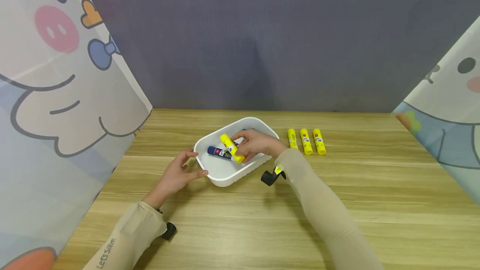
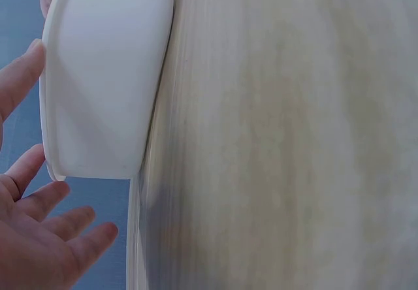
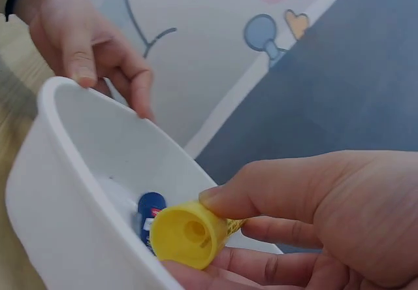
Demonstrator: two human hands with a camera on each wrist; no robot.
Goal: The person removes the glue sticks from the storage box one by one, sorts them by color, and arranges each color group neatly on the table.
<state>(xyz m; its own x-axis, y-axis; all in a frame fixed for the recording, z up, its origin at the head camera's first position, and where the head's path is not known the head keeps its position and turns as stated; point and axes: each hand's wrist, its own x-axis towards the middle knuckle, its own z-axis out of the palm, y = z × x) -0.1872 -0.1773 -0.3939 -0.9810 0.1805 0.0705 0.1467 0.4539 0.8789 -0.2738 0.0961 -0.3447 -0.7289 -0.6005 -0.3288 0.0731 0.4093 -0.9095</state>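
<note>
In the head view, my right hand (image 1: pixel 256 143) pinches a yellow glue stick (image 1: pixel 231 148) between thumb and fingers, over the inside of a white plastic bin (image 1: pixel 221 182). The right wrist view shows the round hollow end of this glue stick (image 3: pixel 189 234) toward the camera. Beneath it in the bin lies a dark blue glue stick (image 1: pixel 218 152), partly covered. My left hand (image 1: pixel 175 176) is at the bin's near left corner, thumb and fingertips touching the rim with the fingers spread. In the left wrist view, the other fingers of the left hand (image 2: pixel 46 231) stick out loosely beside the bin (image 2: pixel 104 81).
Three yellow glue sticks (image 1: pixel 306 141) lie side by side on the wooden table (image 1: pixel 240 228), right of the bin. More dark items show at the bin's far end, partly hidden by the right hand. A grey panel (image 1: pixel 240 41) stands behind the table, with cartoon-printed sheets at both sides.
</note>
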